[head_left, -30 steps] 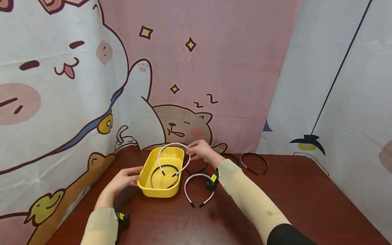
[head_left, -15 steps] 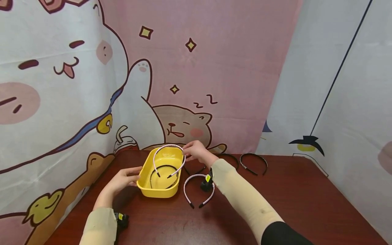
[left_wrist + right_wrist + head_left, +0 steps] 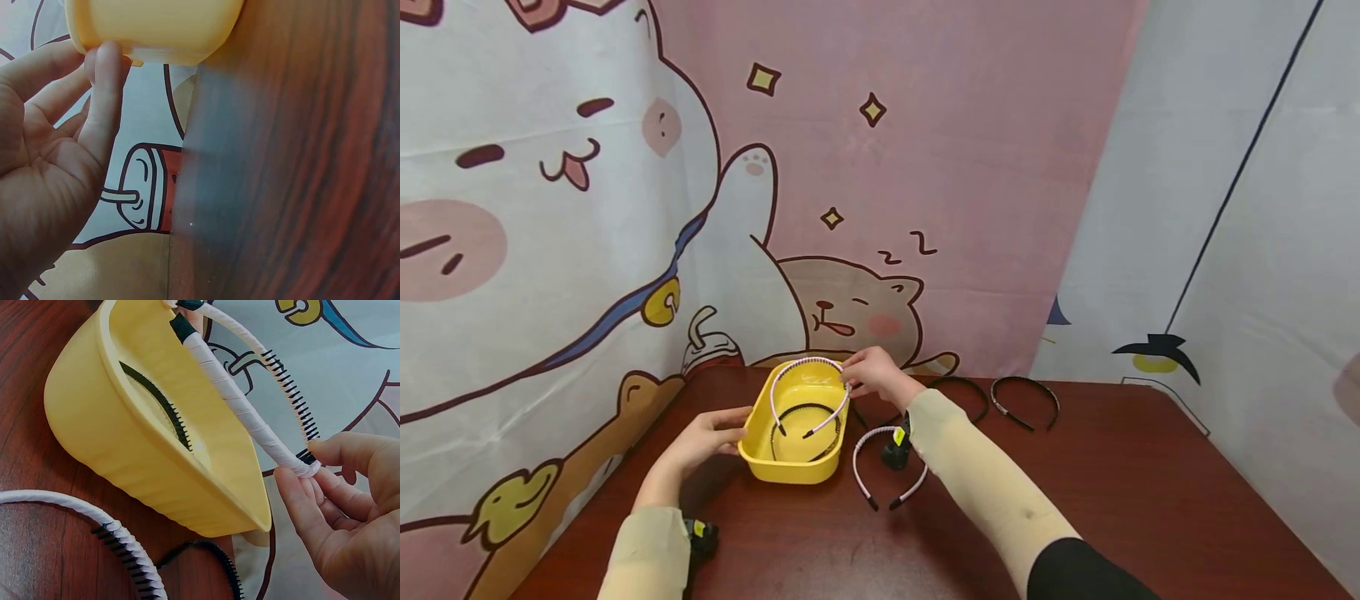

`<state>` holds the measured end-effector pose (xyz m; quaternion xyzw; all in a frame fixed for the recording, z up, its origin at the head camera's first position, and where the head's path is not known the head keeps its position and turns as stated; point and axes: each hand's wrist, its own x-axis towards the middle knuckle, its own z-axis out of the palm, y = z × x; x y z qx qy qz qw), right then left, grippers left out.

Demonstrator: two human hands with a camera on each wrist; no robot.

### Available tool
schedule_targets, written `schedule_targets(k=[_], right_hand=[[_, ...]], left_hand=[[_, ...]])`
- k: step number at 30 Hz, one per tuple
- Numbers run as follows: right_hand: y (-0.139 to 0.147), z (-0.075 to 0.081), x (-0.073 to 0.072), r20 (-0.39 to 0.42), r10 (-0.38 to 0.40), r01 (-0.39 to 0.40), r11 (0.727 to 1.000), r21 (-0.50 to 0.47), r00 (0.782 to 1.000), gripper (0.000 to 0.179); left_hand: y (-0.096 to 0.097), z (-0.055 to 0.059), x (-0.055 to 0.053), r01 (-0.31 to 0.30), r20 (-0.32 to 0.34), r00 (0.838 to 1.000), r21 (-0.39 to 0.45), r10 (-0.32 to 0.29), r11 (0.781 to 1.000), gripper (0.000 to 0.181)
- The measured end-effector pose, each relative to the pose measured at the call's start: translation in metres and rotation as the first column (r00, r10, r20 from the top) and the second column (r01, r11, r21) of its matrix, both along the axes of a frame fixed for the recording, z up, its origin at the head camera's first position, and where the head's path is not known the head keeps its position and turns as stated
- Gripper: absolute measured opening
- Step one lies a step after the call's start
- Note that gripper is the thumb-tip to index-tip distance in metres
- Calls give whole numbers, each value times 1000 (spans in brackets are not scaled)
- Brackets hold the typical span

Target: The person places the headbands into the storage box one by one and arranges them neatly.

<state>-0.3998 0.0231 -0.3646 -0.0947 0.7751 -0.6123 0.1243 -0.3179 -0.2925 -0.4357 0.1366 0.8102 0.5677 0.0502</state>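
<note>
- Pink headband (image 3: pixel 234 400): over the yellow bin, its arc toward the far side and its two dark ends toward the near side; small dark teeth line the inside of the arc.
- Right hand (image 3: pixel 876 375): at the far right of the bin, thumb and fingers closed in a pinch on the arc of that headband.
- Bin (image 3: pixel 795 473): on the left part of the desk, a long yellow tub with rounded corners.
- Black headband (image 3: pixel 808 406): inside the bin, toothed, below the pink one in the head view; whether the two touch I cannot tell.
- Left hand (image 3: pixel 700 440): at the bin's left side, fingers loosely bent, thumb and fingertips touching it; whether they grip the rim I cannot tell.
- Second pink headband (image 3: pixel 122 532): on the desk just right of the bin, ends toward the near side, partly hidden by the right wrist camera (image 3: pixel 895 452).
- Dark toothed band (image 3: pixel 219 553): on the desk beside the bin's right side, only partly visible.
- Far dark headband (image 3: pixel 970 381): farther right, partly behind the right arm.
- Patterned headband (image 3: pixel 1024 379): right of that one, near the desk's far edge.
- Desk (image 3: pixel 1120 492): reddish brown.
- Wall cloth (image 3: pixel 985 167): beyond the desk, with cartoon animals on pink and white.
</note>
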Motion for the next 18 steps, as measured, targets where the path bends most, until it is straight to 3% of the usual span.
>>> schedule_targets(k=[18], right_hand=[[-12, -11, 1, -7, -36, 36, 999, 39, 999, 17]], left_hand=[[2, 1, 2, -15, 13, 1000, 1, 15, 1000, 50]])
